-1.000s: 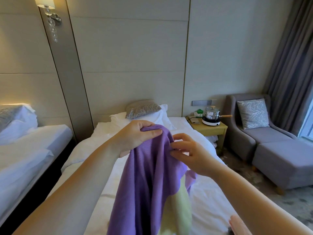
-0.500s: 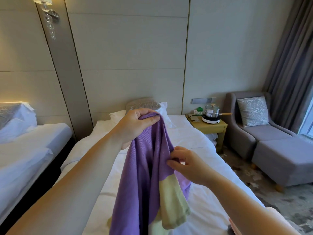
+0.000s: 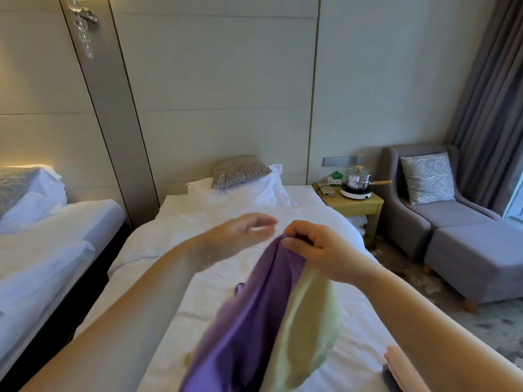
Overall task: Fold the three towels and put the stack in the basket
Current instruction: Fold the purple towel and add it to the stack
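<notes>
Both aloft: left hand (image 3: 240, 236) spread and empty, right hand (image 3: 319, 248) in pinch on purple towel (image 3: 252, 323).

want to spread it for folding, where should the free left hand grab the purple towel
Probably the top edge of the purple towel, just left of the right hand pinching its peak, coming from the left: the cloth hangs bunched below.

We note the right hand (image 3: 317, 247) pinching the top edge of the purple towel (image 3: 254, 306), raised above the white bed (image 3: 198, 273). A pale green cloth (image 3: 308, 321) hangs against the towel's right side; we cannot tell if they are joined. The left hand (image 3: 240, 233), blurred, is just beside the towel, fingers loose, holding nothing. A pink cloth (image 3: 402, 366) lies at the lower right. A pot (image 3: 357, 178) stands on the nightstand (image 3: 353, 206)
</notes>
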